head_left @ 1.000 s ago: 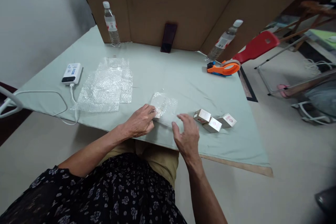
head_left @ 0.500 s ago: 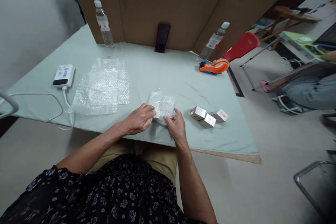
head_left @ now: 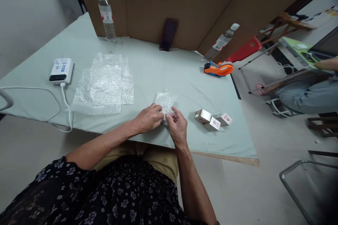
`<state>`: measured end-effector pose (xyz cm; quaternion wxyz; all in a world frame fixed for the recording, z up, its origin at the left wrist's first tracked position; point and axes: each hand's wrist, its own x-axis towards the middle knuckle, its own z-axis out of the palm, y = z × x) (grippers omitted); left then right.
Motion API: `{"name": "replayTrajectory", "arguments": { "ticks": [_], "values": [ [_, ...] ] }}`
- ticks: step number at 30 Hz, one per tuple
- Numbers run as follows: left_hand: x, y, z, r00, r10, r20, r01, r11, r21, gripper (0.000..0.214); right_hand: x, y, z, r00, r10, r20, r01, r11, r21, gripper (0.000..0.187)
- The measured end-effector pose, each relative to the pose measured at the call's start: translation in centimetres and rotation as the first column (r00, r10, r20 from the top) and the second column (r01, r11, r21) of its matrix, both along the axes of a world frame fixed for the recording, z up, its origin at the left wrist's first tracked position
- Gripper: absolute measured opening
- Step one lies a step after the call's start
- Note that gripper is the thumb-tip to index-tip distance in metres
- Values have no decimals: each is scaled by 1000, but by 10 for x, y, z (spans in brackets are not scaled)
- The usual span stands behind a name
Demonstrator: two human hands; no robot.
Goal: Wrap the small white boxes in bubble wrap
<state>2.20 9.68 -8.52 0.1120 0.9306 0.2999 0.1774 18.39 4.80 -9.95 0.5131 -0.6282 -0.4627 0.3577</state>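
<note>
From the head camera, the left hand [head_left: 148,118] and the right hand [head_left: 177,126] meet fingertip to fingertip at the near edge of the table [head_left: 171,66], which is covered in smooth pale green cloth. Both hands pinch the small piece of bubble wrap [head_left: 164,100], a clear, dimpled, crumpled sheet. Its near end is bunched between the fingers and its far end lies on the cloth just beyond them. What the wrap encloses is hidden by the fingers and the cloudy plastic. Just right of the right hand lie three small boxes [head_left: 212,121], glossy white cardboard with red marks, touching one another in a loose cluster. Left of the left hand and slightly beyond it lies a flat stack of bubble wrap sheets [head_left: 103,85]; how many sheets it has is hard to count. Further left is one white power bank [head_left: 61,70], rectangular, with a white cable [head_left: 64,99] running off the table edge. Well beyond the hands two clear plastic water bottles stand against a brown cardboard wall [head_left: 158,0], one [head_left: 106,14] far left and one [head_left: 221,41] far right, the latter partly cut off by an orange tape dispenser [head_left: 219,69]. Between the bottles leans a dark upright object [head_left: 168,34], blurred beyond recognition.
</note>
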Motion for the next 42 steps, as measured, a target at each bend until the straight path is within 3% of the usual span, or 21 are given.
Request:
{"name": "replayTrajectory", "arguments": {
  "ticks": [7, 11, 14, 18, 21, 23, 25, 30, 32, 34, 36, 42],
  "values": [
    [5, -8, -1, 991, 91, 103, -82, 993, -88, 14, -5, -4, 14, 966, 83, 244, -71, 996, -58, 54],
    [5, -9, -3, 979, 116, 170, -89, 983, -160, 11, 3, -7, 20, 965, 209, 158, -193, 975, -110, 56],
    [4, -10, -3, 961, 142, 239, -91, 973, -211, 28, 12, -6, 24, 926, 345, 152, -330, 937, -113, 54],
    [4, -9, -2, 896, 217, 387, -72, 932, -355, 54, 15, 1, 30, 777, 448, 443, -424, 891, -158, 59],
    [8, -8, -3, 838, 336, 430, -104, 872, -478, 48, 10, 11, 34, 599, 488, 635, -457, 859, -230, 65],
    [13, -9, -5, 805, 401, 437, -151, 851, -503, 37, 9, 15, 35, 539, 504, 675, -462, 847, -264, 71],
    [18, -11, -8, 784, 443, 436, -203, 846, -493, 28, 11, 17, 35, 559, 529, 638, -473, 836, -279, 77],
    [22, -16, -12, 813, 450, 370, -270, 854, -445, 30, 31, 13, 35, 722, 608, 330, -580, 792, -192, 86],
    [22, -16, -11, 836, 434, 337, -280, 864, -418, 33, 40, 13, 34, 816, 504, 282, -492, 863, -118, 70],
    [22, -15, -9, 861, 410, 300, -284, 878, -386, 31, 47, 16, 31, 891, 333, 310, -322, 943, -86, 46],
    [22, -14, -7, 885, 384, 265, -281, 893, -352, 29, 48, 22, 27, 898, 240, 369, -227, 971, -77, 28],
    [20, -9, 4, 963, 223, 152, -193, 963, -190, 38, 35, 39, 14, 827, 298, 477, -315, 948, -46, 24]
  ]
}}
